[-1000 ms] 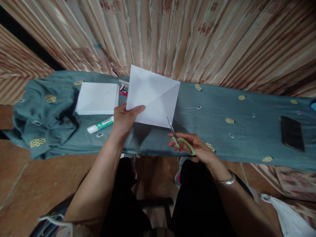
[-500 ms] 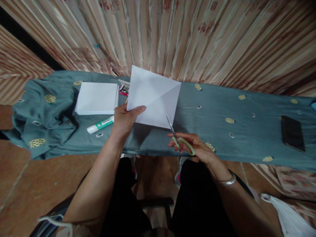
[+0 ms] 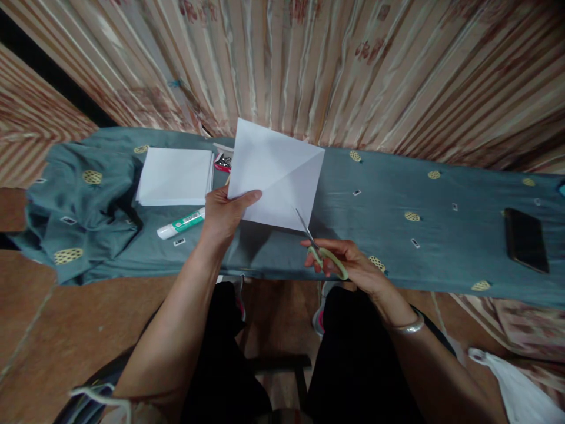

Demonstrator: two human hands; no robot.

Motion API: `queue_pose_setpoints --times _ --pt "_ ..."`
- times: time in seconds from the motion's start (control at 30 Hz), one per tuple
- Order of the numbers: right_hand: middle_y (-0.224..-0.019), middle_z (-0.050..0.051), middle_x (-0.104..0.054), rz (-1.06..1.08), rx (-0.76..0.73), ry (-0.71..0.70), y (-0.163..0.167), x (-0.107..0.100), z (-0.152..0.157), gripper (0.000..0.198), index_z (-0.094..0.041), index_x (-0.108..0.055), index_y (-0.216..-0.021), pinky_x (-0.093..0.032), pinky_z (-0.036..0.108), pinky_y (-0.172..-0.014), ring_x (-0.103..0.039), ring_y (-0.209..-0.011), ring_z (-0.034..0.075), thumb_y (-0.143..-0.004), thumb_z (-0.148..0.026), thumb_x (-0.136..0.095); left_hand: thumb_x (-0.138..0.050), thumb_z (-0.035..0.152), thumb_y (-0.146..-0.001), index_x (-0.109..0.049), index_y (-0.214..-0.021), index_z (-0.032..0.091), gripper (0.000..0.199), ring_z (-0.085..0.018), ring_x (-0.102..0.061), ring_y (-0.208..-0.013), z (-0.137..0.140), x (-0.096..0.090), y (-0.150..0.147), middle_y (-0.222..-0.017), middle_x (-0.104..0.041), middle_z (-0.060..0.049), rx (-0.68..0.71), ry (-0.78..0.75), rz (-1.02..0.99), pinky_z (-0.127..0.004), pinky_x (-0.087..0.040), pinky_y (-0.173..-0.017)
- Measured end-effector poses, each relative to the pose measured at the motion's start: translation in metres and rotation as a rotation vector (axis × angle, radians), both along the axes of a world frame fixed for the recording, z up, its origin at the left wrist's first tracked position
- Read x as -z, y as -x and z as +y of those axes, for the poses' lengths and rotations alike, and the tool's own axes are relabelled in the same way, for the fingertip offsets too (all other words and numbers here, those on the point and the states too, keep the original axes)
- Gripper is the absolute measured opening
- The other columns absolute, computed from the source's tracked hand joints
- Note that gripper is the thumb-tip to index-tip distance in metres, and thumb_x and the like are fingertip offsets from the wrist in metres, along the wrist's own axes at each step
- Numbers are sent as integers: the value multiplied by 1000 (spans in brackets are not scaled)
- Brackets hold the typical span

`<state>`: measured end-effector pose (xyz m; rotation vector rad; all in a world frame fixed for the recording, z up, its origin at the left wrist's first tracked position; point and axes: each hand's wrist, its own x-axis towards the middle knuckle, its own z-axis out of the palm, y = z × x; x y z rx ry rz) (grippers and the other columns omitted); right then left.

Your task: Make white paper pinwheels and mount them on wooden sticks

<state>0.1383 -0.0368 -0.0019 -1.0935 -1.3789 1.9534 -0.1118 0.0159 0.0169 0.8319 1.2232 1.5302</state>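
A sheet of white paper [image 3: 276, 171] with a diagonal crease is held up above the cloth by my left hand [image 3: 225, 212], thumb on top and fingers hidden underneath. My right hand [image 3: 342, 259] grips a pair of scissors [image 3: 330, 259] by its pale green handles. The blades point up and left and overlap the paper's lower edge near its right corner. Whether they are cutting into it I cannot tell. Beside my left wrist lies a glue stick [image 3: 182, 224] with a white cap and green label.
A stack of white paper [image 3: 175, 175] lies at the left, with a small red box of metal bits [image 3: 223, 161] partly behind the held sheet. At the right is a black phone [image 3: 525, 239]. Bunched teal cloth [image 3: 88, 206] covers the left end; a pleated curtain [image 3: 282, 70] hangs behind.
The scissor blades look closer together than before. Both hands keep nearly the same place; the whole view has shifted very slightly.
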Motion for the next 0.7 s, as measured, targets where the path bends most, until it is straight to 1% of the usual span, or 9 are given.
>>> queue_pose_setpoints --times 0.2,0.43,0.7 --pt "-81 4 -70 13 20 21 3 -5 -1 50 -17 -71 -115 -44 22 -54 -56 -64 9 -70 -37 -82 -82 20 -55 -74 -73 16 20 -12 -61 -60 0 0 1 -70 -70 -1 1 10 22 -25 -51 -58" --pt "-80 4 -70 2 45 42 3 -4 -2 52 -13 -68 -119 -48 23 -58 -58 -63 8 -71 -30 -81 -83 20 -54 -74 -72 16 21 -13 -62 -59 0 -1 1 -69 -71 0 1 36 21 -26 -52 -59" --pt "-77 5 -70 -2 80 64 4 -7 -2 49 -13 -71 -116 -45 23 -52 -57 -61 9 -70 -27 -81 -82 20 -54 -73 -73 15 22 -15 -63 -62 0 0 2 -71 -71 -1 -10 32 27 -28 -52 -61"
